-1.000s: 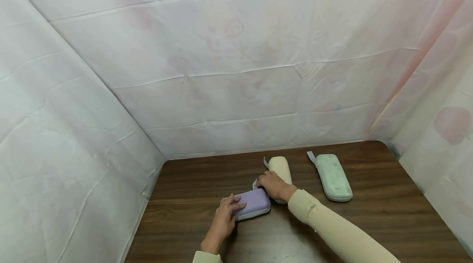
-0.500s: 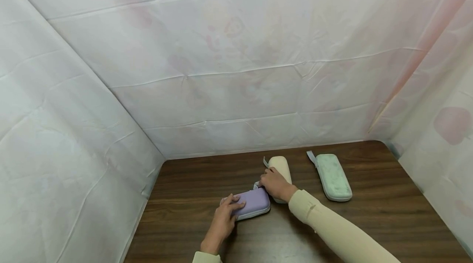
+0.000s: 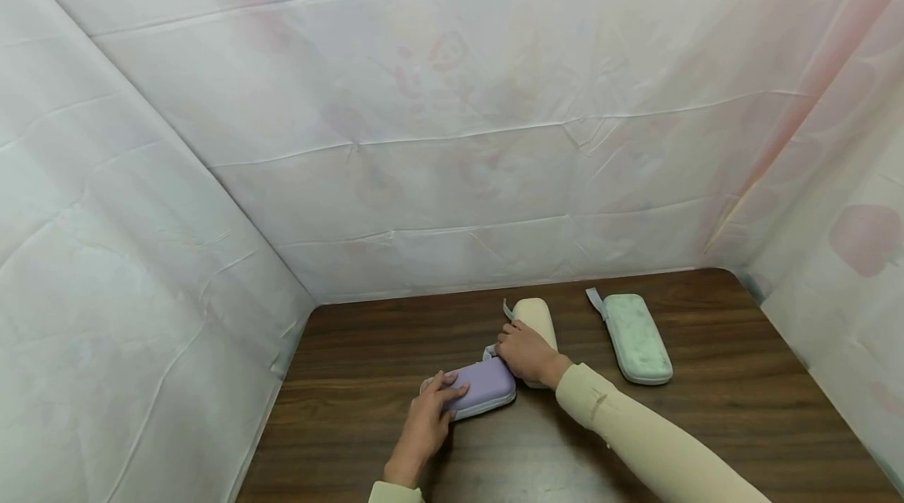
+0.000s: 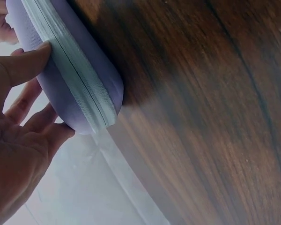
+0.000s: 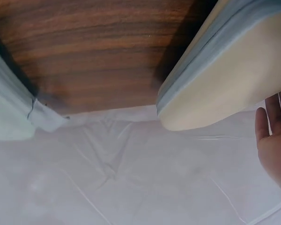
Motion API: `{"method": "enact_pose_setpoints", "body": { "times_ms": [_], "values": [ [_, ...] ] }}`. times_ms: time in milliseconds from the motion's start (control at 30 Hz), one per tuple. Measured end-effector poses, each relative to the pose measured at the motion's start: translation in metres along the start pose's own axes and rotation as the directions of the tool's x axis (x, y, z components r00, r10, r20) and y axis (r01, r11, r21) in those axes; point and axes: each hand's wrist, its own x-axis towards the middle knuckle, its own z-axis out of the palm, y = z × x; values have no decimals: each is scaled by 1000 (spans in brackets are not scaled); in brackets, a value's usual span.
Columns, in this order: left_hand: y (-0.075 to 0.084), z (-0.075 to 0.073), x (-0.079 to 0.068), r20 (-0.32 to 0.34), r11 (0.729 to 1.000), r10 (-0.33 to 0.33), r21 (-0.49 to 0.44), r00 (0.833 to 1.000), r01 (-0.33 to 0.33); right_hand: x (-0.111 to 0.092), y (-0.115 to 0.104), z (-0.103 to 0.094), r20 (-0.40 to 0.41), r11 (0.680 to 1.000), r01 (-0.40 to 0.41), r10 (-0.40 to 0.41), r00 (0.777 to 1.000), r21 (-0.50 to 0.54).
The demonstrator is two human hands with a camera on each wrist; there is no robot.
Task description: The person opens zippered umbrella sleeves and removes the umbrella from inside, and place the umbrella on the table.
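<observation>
A purple zippered case with a pale zip band lies on the table. My left hand grips its left end, the thumb on the near side and fingers over the top. In the left wrist view, the thumb presses by the zip. My right hand is at the purple case's far right corner, beside its pale strap. Its fingertips are hidden, so what they hold cannot be seen. Partly beneath and behind that hand lies a cream zippered case, also in the right wrist view.
A mottled green zippered case with a pale strap lies to the right. All stand on a dark wood table. Pale sheeting closes off the back and both sides.
My right hand has shifted slightly to the right along the purple case's far edge. The left hand keeps its grip, and the cases stay almost where they were.
</observation>
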Motion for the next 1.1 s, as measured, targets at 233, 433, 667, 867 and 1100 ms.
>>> {"method": "enact_pose_setpoints", "body": {
  "times_ms": [233, 433, 667, 867, 1100],
  "values": [
    [2, 6, 0, -63, 999, 30, 28, 998, -28, -3, 6, 7, -18, 998, 35, -36, 999, -56],
    [5, 7, 0, -115, 999, 15, 29, 993, -12, -4, 9, 3, -50, 997, 54, -56, 997, -58],
    [8, 12, 0, -174, 998, -23, 53, 984, 33, -3, 9, 5, -55, 996, 61, -65, 996, -67],
    [14, 18, 1, -237, 994, -67, 65, 969, 85, -3, 9, 4, -63, 997, 61, -64, 996, -55],
    [19, 24, 3, -282, 987, -119, 70, 952, 144, -4, 9, 4, -70, 997, 58, -61, 996, -48]
  ]
}}
